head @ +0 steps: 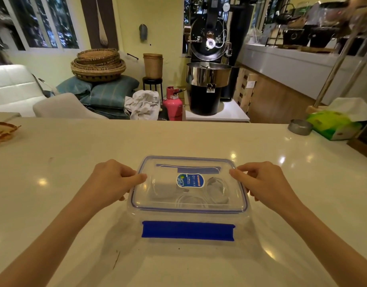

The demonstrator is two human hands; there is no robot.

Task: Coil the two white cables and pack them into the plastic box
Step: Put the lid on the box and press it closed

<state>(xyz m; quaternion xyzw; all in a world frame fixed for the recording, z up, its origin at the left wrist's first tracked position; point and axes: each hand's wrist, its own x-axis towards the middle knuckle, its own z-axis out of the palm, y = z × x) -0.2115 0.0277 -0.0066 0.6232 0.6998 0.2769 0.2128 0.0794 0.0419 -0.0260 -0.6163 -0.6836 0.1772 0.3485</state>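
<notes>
Basket at far left, woven, cut off by the frame edge. Left hand next, at the left short side of the plastic box: thumb lying along the lid's left rim, fingers curled down over the box's side, tips hidden below the edge. Clear, rounded-rectangular lid with a blue seal line and an oval blue sticker, seated on top of the box; blue latch flap across the near wall, another dimly visible through the lid at the far side. Inside, blurred by the clear plastic, two white cables in loose coils toward the right half, and a pale blocky shape to their left, hard to identify. Right hand mirrored on the right short side, thumb on the lid's rim, fingers bent over the side, tips out of sight. Glossy cream countertop beneath. Round metal dish and green tissue pack at far right, well apart from the box.
</notes>
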